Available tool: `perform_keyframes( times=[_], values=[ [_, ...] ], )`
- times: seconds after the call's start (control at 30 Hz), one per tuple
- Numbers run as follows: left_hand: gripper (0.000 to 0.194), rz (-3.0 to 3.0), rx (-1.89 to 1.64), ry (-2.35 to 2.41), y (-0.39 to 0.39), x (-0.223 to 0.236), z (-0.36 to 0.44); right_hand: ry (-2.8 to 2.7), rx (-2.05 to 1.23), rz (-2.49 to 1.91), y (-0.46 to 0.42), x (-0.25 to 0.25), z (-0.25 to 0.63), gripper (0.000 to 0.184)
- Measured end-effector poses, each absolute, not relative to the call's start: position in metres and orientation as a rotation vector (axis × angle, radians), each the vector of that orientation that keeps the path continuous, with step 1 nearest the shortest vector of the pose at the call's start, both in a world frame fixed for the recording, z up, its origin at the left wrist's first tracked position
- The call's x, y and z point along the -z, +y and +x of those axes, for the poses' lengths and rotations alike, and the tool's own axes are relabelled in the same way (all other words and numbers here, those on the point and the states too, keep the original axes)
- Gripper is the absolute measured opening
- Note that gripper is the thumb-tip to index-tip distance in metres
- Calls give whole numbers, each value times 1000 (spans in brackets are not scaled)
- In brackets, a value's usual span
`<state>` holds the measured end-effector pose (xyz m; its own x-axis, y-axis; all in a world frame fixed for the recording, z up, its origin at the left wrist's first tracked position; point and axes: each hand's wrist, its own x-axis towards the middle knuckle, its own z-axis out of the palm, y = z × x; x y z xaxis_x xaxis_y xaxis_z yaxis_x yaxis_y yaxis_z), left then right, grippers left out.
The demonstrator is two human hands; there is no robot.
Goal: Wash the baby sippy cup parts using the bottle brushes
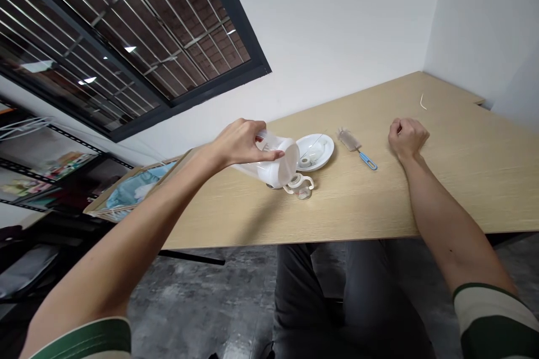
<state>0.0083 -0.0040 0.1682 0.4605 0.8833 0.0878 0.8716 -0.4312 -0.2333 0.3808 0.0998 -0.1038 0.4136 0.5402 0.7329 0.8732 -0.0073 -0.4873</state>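
2 hands: left (243,143) gripping container (287,167); right (408,136) fisted, contents unclear (tabletop edge (337,235) open between).

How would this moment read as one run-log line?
left hand: grips tilted clear container | right hand: fist on table | plate: between container and brush

Free gap between brush (352,142) and right hand (408,136), leftward obstacle: dish (329,149)

Short left sleeve (86,339) between seven and eight o'clock, green band with stitched lines and pale edge, short right sleeve (490,311) at four o'clock, thin dark-green rim, cream band, darker green block, dark-grey trousers (370,297) at five o'clock, bare forearms (442,221)
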Motion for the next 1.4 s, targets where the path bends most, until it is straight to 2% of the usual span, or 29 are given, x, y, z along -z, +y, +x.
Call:
perform_keyframes(
  times=[0.63, 1.0, 1.17, 1.4],
  values=[
    [51, -2505, 26, -1581, -8, -171, 9, -1228, 438, -1698, 101, 103, 381, 29],
    [41, -2440, 644, -1949, 2, -179, -54, -1215, 424, -1596, 103, 101, 377, 31],
    [49, -2280, 450, -1865, 38, -173, -36, -1233, 380, -1596, 102, 100, 377, 31],
    [49, -2502, 275, -1650, 97, -144, 45, -1305, 439, -1593, 102, 102, 375, 32]
  ],
)
